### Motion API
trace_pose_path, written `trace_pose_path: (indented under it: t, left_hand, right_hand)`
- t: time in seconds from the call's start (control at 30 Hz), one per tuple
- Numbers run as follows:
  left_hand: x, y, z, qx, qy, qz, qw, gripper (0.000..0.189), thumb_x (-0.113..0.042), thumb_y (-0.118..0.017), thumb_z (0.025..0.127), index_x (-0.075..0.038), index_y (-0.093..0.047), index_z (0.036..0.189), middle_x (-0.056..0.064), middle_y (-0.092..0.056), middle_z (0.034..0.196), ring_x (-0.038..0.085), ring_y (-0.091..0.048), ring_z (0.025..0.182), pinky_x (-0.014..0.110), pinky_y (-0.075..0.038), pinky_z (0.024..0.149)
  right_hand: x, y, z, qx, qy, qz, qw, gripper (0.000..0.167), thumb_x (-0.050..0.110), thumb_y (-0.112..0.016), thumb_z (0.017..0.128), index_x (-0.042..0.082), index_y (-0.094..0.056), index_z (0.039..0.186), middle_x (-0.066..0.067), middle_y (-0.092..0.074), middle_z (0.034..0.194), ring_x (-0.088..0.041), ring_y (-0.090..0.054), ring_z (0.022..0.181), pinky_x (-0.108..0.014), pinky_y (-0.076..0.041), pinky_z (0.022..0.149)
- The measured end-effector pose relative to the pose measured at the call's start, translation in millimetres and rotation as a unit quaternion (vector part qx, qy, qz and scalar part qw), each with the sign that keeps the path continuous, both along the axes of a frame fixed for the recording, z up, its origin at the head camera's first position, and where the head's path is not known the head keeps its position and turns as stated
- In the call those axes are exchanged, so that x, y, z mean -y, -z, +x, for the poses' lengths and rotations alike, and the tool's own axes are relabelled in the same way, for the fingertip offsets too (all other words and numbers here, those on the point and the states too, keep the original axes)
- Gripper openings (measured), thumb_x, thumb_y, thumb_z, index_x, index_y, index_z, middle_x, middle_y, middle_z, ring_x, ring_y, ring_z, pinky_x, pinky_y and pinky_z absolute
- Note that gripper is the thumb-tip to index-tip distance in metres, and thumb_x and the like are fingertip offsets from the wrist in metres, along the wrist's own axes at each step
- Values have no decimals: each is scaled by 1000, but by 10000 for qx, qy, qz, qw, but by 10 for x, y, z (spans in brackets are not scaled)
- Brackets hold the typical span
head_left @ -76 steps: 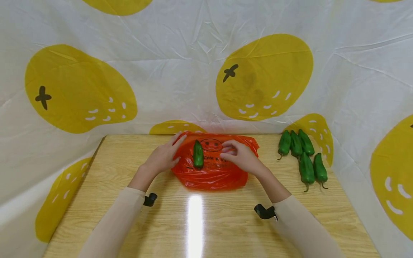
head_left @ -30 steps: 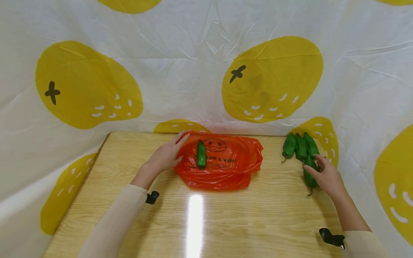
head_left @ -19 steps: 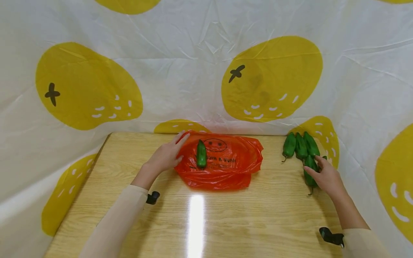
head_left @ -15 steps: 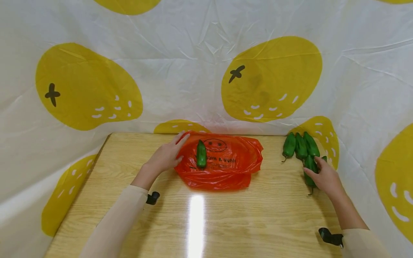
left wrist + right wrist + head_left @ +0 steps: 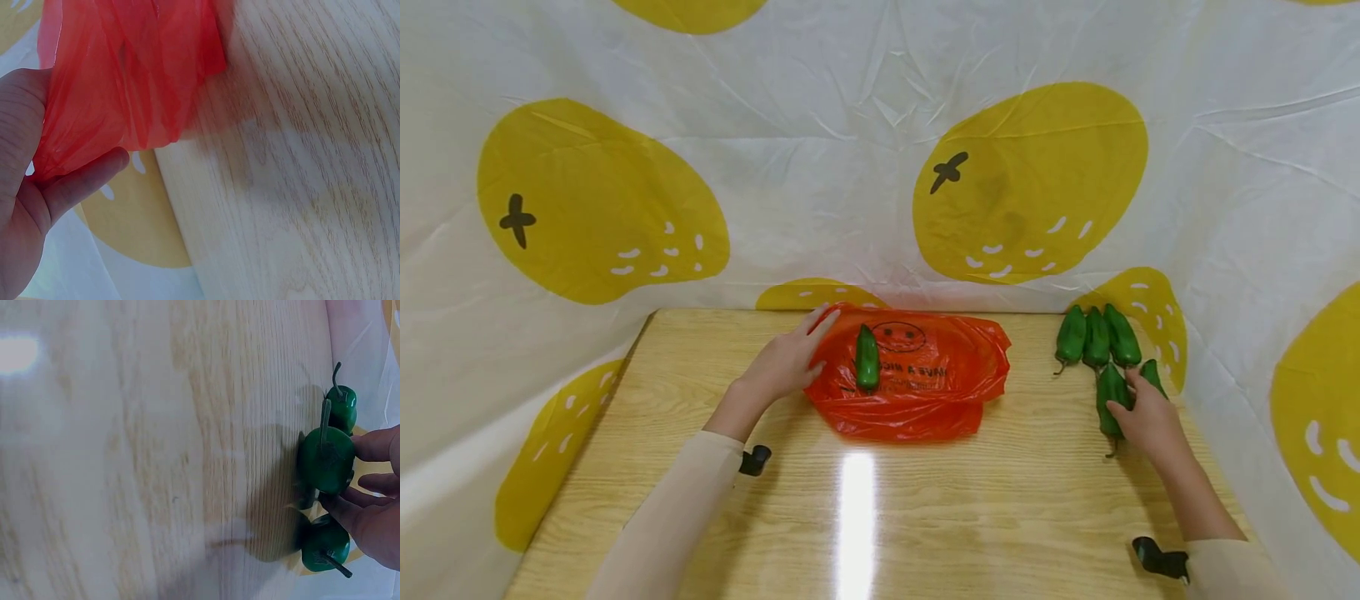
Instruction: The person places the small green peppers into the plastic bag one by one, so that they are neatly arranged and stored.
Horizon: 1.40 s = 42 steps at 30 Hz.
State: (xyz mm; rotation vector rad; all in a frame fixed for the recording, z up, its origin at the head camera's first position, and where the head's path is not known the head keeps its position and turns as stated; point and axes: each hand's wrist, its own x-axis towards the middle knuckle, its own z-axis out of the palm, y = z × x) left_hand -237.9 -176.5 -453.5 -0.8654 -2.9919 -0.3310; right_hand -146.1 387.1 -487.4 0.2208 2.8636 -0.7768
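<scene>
A red plastic bag (image 5: 917, 412) with black print lies at the back middle of the wooden table. My left hand (image 5: 778, 362) holds its left edge, the film gathered between thumb and fingers (image 5: 87, 181) in the left wrist view. One green pepper (image 5: 867, 358) shows on the bag's left part. At the right, my right hand (image 5: 1153, 421) grips another green pepper (image 5: 1111, 402) between thumb and fingers; its stem points at the camera in the right wrist view (image 5: 326, 461). A neighbouring pepper (image 5: 1152, 377) is partly hidden behind that hand.
Three more green peppers (image 5: 1097, 336) lie side by side at the table's back right. A white cloth with yellow fruit prints (image 5: 820, 208) rises around the back and sides of the wooden table (image 5: 940, 517).
My right hand has gone from the bag to the peppers at the right and taken hold of one, which has shifted slightly left. My left hand stays at the bag.
</scene>
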Motion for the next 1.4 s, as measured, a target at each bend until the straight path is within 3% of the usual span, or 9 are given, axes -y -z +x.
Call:
trace_pose_path:
  t: [0.23,0.5,0.73,1.4]
  left_hand:
    - [2,-11,1,-22,4,-2,10000,93,-17,-76,93,-18,-21,167,14,-25,170,12,-45,46,24,-44,50]
    - [5,-19,-4,-43,-1,-14,10000,92,-17,-76,93,-18,-21,167,13,-24,171,13,-45,47,25,-45,50]
    - [8,-8,-13,-36,-8,-38,10000,92,-17,-76,93,-18,-22,167,14,-25,170,13,-45,47,25,-45,51]
    - [6,-9,-18,-22,32,-29,10000,93,-16,-77,92,-17,-21,167,15,-24,170,12,-45,47,25,-45,51]
  right_hand:
    - [42,-4,46,50,-50,148,9999,83,34,-55,107,-20,-14,155,-48,-33,148,-67,-38,128,-73,-42,97]
    - [63,8,69,289,-67,205,9994,88,45,-50,107,-24,-17,152,-50,-37,143,-63,-48,124,-69,-47,93]
    - [76,30,87,207,-92,205,9995,87,47,-51,106,-24,-26,150,-48,-43,140,-61,-51,122,-67,-49,92]
    - [53,-131,200,1007,293,-789,9913,87,46,-45,108,-23,-16,153,-47,-31,149,-63,-40,130,-64,-48,95]
